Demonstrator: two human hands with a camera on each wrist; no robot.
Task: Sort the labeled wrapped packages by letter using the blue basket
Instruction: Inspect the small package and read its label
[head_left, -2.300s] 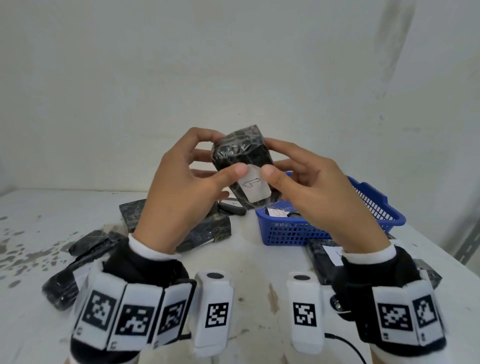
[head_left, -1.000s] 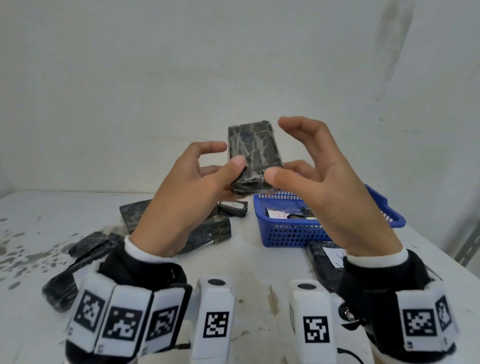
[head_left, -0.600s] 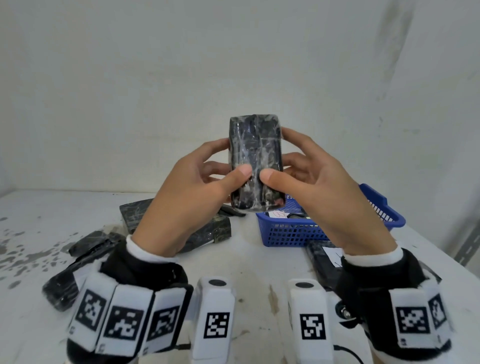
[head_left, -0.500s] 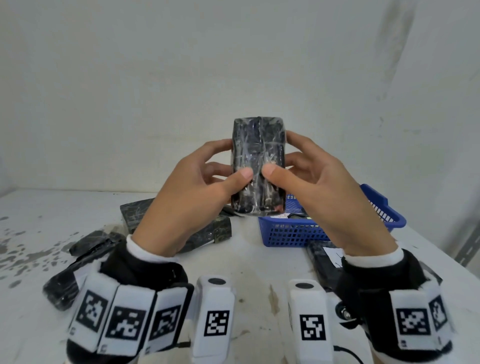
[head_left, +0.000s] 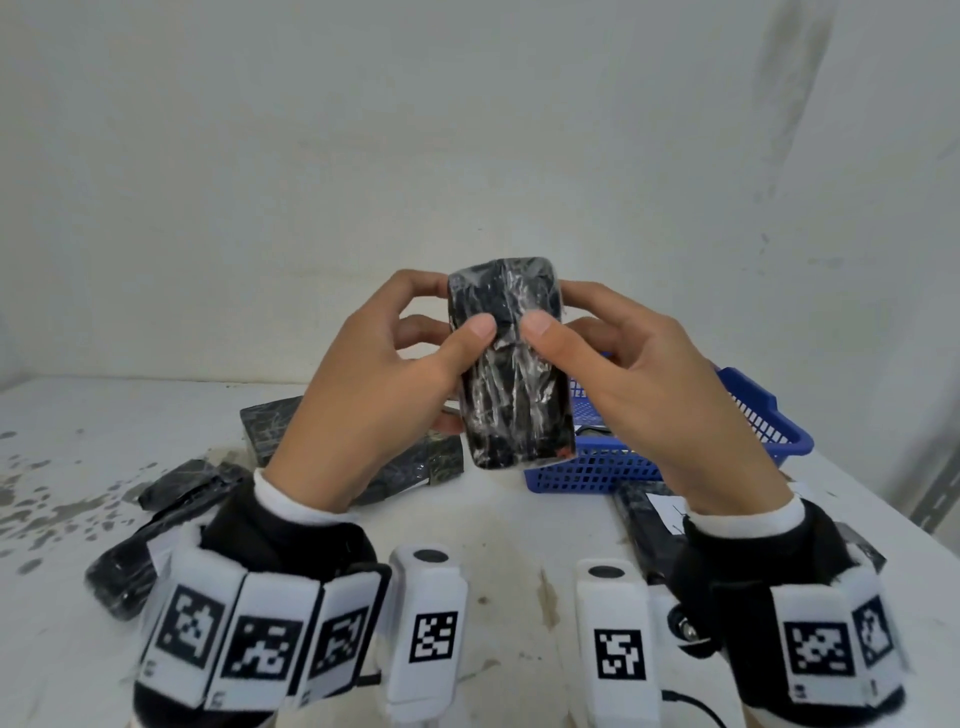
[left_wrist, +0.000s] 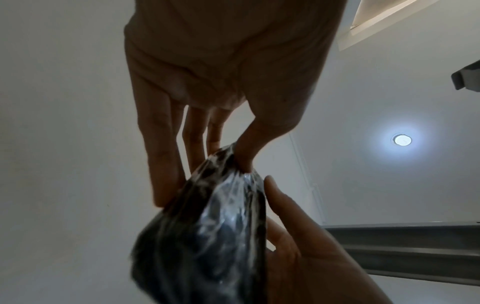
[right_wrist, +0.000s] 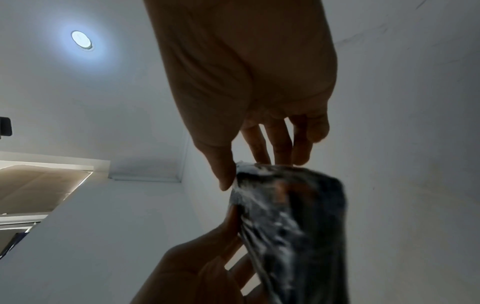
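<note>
A black package wrapped in clear film (head_left: 514, 384) stands upright in the air above the table, its plain back turned to me and its label hidden. My left hand (head_left: 384, 384) grips its left side, thumb on the front and fingers behind. My right hand (head_left: 639, 384) holds the right side the same way. Both wrist views show the package (left_wrist: 207, 236) (right_wrist: 293, 226) pinched between thumb and fingers. The blue basket (head_left: 758, 436) sits on the table behind my right hand, with small items inside.
Several black wrapped packages (head_left: 270, 421) lie on the white table (head_left: 519, 530) at left, one long one (head_left: 119, 571) near the front left. Another package with a white label (head_left: 660, 509) lies by my right wrist. A white wall rises close behind.
The package was turned over: its white label faced me 2.3 s ago, now the plain back does. Since then both hands have brought it slightly lower and nearer.
</note>
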